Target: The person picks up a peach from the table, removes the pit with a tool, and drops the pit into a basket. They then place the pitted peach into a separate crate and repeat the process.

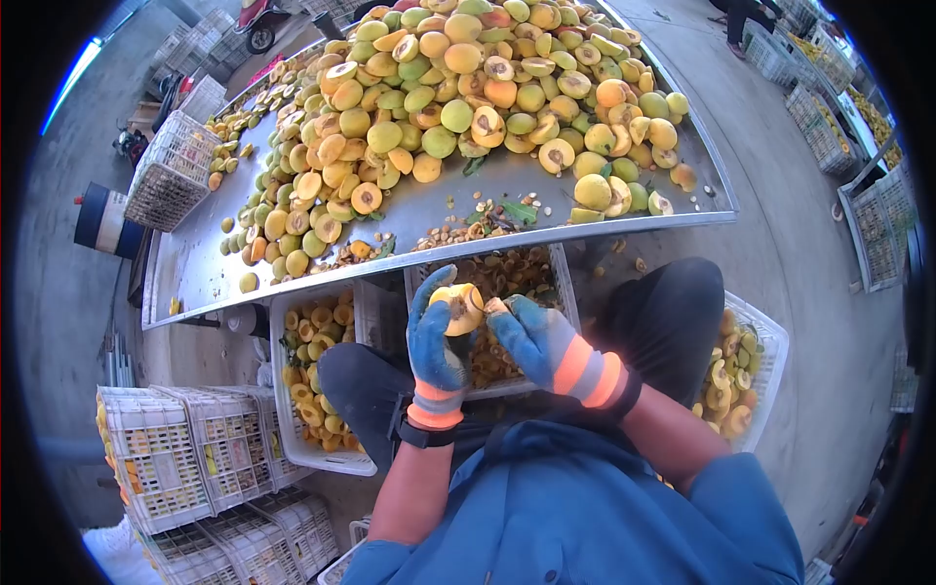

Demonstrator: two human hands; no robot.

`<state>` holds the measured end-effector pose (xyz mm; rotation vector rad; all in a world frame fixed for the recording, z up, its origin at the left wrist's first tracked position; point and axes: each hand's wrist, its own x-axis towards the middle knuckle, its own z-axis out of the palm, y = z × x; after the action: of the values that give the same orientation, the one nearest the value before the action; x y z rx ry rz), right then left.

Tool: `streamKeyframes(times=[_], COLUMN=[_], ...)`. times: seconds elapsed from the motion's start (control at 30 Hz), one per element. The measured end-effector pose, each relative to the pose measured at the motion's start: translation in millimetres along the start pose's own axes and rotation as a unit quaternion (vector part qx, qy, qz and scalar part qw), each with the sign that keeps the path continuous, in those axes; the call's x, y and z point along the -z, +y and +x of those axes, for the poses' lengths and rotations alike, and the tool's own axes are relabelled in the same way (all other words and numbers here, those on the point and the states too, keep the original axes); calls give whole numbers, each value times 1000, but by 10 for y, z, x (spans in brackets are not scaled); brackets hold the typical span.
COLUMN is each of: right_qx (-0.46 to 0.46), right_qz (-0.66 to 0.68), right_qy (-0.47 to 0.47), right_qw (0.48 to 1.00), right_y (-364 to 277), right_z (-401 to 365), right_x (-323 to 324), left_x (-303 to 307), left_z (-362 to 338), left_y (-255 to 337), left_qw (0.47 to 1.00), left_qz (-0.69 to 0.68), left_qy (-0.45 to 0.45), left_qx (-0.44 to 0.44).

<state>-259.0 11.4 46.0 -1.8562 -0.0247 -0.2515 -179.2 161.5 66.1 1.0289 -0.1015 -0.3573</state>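
Held up over a crate, my left hand point(438, 336), in a blue-coated glove with an orange and grey cuff, is closed around a yellow peach half point(458, 308). The cut face with its brown hollow is turned toward my right hand point(538, 339), gloved alike. Its fingers pinch what looks like a small pitting tool point(496, 306) with a light-brown end. A thin dark curve reaches from there to the fruit's edge; most of the tool is hidden in the glove. Below both hands, the white crate point(570, 292) contains many brownish-yellow pieces.
Ahead stands a metal table point(585, 232) heaped with whole and cut peaches point(419, 107). Crates of peach halves flank my knees, one at left point(292, 429) and one at right point(775, 341). Stacked white crates point(161, 458) stand further left. Another person's legs point(737, 24) show at upper right.
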Motion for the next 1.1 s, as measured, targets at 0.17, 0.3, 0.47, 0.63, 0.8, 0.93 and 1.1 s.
streamKeyframes(times=[0.17, 0.3, 0.47, 0.63, 0.8, 0.93, 1.1], right_qx=[-46, 76, 1, -54, -60, -100, -246], right_qz=[-35, -48, -5, 18, 7, 16, 152], right_qy=[-33, -27, -64, -78, -111, -157, -204], right_qw=[998, 996, 998, 995, 992, 982, 935], right_y=[-72, -115, -145, -59, -86, 3, 58], right_z=[-202, -281, -296, -347, -339, -369, -347], right_x=[-167, -176, -203, -258, -168, -123, -121], left_x=[251, 271, 313, 194, 239, 190, 110], left_z=[-188, -250, -266, -357, -351, -321, -325], left_y=[-357, -481, -466, -437, -515, -521, -489], left_qw=[992, 953, 960, 928, 905, 958, 992], left_qz=[99, 250, 243, 312, 367, 261, 57], left_qy=[49, 3, -23, 10, -1, 6, 91], left_qx=[-62, -171, -136, -205, -215, -120, 63])
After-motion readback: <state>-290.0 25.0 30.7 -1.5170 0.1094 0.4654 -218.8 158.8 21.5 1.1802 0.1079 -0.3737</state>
